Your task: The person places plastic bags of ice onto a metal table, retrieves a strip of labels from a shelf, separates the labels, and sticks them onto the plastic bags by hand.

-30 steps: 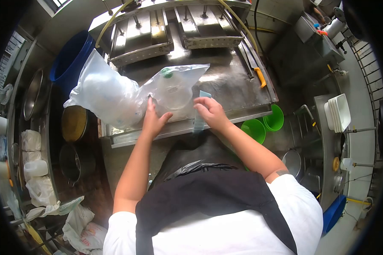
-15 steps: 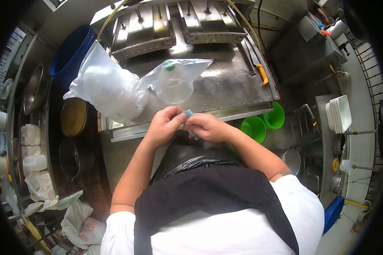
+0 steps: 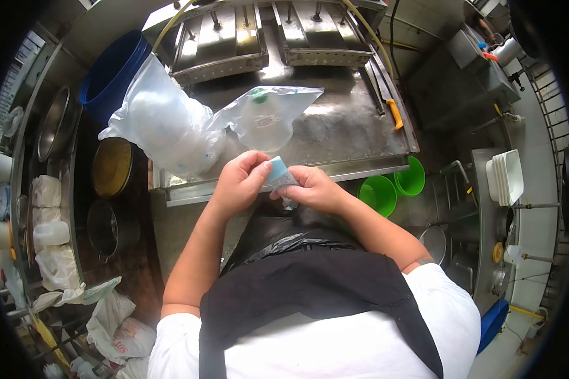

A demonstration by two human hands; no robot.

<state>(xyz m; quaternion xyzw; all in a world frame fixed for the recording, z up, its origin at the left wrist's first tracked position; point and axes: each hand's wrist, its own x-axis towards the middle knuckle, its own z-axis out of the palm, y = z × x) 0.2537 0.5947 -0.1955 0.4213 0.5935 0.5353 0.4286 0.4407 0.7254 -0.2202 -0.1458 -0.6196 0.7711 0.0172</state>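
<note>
In front of my waist, both hands hold a small light-blue packet [image 3: 277,168] with a crinkled clear lower part. My left hand [image 3: 237,182] pinches its upper left edge between thumb and fingers. From the other side, my right hand [image 3: 314,189] grips the packet lower down, thumb on top. Just beyond my hands, a clear plastic bag [image 3: 300,101] with a rounded, green-topped item inside lies on the steel table [image 3: 335,142]. To its left stands a larger, full-looking clear bag [image 3: 161,117], its contents blurred by the plastic.
A yellow-handled knife [image 3: 394,114] lies at the table's right edge. Two green buckets [image 3: 378,196] stand below it. A blue barrel [image 3: 110,72] is at the back left. White trays [image 3: 506,177] are stacked on the right-hand counter.
More of the light-blue packet shows between my hands, which have moved slightly apart. The whole view has shifted a little. The bags on the table stay where they were.
</note>
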